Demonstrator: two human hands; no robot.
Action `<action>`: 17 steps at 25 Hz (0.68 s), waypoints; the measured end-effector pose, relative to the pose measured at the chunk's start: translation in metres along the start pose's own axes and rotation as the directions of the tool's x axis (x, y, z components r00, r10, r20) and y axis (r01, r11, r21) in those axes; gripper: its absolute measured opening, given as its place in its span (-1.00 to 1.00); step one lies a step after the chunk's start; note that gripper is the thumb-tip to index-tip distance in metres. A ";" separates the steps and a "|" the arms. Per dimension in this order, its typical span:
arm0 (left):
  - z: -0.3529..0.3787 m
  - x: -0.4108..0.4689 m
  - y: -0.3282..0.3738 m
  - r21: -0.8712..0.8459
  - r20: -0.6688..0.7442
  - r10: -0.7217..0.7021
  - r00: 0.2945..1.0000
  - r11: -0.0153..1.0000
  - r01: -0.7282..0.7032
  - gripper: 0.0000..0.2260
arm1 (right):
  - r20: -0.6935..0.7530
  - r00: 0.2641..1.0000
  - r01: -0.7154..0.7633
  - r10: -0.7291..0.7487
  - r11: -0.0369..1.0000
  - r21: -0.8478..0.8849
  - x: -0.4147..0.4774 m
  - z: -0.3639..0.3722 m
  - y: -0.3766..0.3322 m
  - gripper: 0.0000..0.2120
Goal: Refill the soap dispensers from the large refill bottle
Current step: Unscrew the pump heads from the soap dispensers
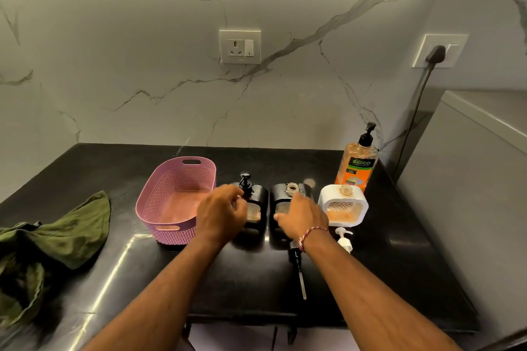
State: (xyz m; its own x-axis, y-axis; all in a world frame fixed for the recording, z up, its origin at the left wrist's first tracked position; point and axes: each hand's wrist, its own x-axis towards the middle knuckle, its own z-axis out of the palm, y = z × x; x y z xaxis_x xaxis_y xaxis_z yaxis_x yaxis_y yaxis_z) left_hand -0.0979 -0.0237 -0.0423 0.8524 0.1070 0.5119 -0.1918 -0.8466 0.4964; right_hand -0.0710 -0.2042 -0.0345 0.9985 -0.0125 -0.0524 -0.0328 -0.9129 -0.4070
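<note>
Head: left hand (pixel 221 208) at boxy black dispenser (pixel 261 194); perforated pink basket (pixel 171 179) beside.

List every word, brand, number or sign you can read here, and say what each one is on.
"BECO": on the dark band of the label on the refill bottle.
Smaller print lower on that label: too small to read.
Left black dispenser, middle black dispenser, white dispenser, pink basket, wall socket: no readable text.
</note>
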 end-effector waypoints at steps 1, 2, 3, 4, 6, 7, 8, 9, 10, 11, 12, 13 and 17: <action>-0.008 0.008 -0.004 0.069 -0.023 -0.021 1.000 0.997 0.022 -0.90 | 0.002 0.999 0.041 -0.041 0.998 0.050 0.004 -0.004 -0.013 -0.55; -0.014 0.016 -0.008 0.171 -0.001 -0.045 0.999 0.984 0.044 -0.86 | 0.007 0.997 0.076 -0.077 0.993 0.088 0.010 -0.006 -0.025 -0.55; -0.020 0.024 -0.011 0.291 0.071 -0.079 0.994 0.955 0.055 -0.81 | 0.014 0.994 0.108 -0.110 0.989 0.103 0.015 -0.005 -0.037 -0.54; -0.024 0.030 -0.013 0.391 0.178 -0.117 0.977 0.919 0.039 -0.76 | 0.019 0.990 0.137 -0.140 0.985 0.106 0.019 -0.003 -0.046 -0.52; -0.029 0.041 -0.017 0.468 0.419 -0.171 0.892 0.882 -0.051 -0.57 | 0.033 0.982 0.184 -0.187 0.979 0.090 0.027 0.004 -0.061 -0.50; -0.029 0.045 -0.018 0.463 0.505 -0.177 0.845 0.881 -0.093 -0.46 | 0.040 0.978 0.199 -0.202 0.977 0.078 0.030 0.006 -0.067 -0.51; -0.027 0.050 -0.020 0.450 0.562 -0.173 0.809 0.885 -0.123 -0.37 | 0.035 0.976 0.215 -0.217 0.975 0.063 0.034 0.008 -0.072 -0.53; -0.025 0.055 -0.022 0.430 0.597 -0.166 0.785 0.892 -0.138 -0.32 | 0.019 0.974 0.225 -0.226 0.973 0.047 0.037 0.010 -0.075 -0.55; -0.022 0.061 -0.023 0.407 0.617 -0.155 0.771 0.902 -0.144 -0.30 | 0.000 0.973 0.232 -0.232 0.972 0.031 0.041 0.012 -0.078 -0.56; -0.019 0.065 -0.025 0.383 0.635 -0.145 0.759 0.912 -0.147 -0.30 | -0.014 0.973 0.232 -0.231 0.973 0.019 0.043 0.013 -0.080 -0.56; -0.017 0.070 -0.026 0.360 0.653 -0.137 0.745 0.922 -0.146 -0.30 | -0.024 0.972 0.232 -0.232 0.973 0.011 0.046 0.015 -0.081 -0.57; -0.015 0.074 -0.029 0.337 0.671 -0.132 0.730 0.931 -0.141 -0.32 | -0.032 0.973 0.230 -0.230 0.973 0.010 0.049 0.017 -0.081 -0.59; -0.007 0.082 -0.040 0.289 0.697 -0.102 0.710 0.946 -0.147 -0.55 | -0.030 0.973 0.232 -0.230 0.970 0.075 0.059 0.025 -0.079 -0.71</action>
State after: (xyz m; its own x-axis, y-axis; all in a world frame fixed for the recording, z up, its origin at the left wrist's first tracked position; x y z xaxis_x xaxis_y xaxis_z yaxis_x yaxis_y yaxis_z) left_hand -0.0235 0.0221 -0.0153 0.9637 -0.2009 -0.1760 -0.1665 -0.9672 0.1920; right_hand -0.0104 -0.1230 -0.0284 0.9801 0.1856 0.0697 0.1962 -0.8577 -0.4752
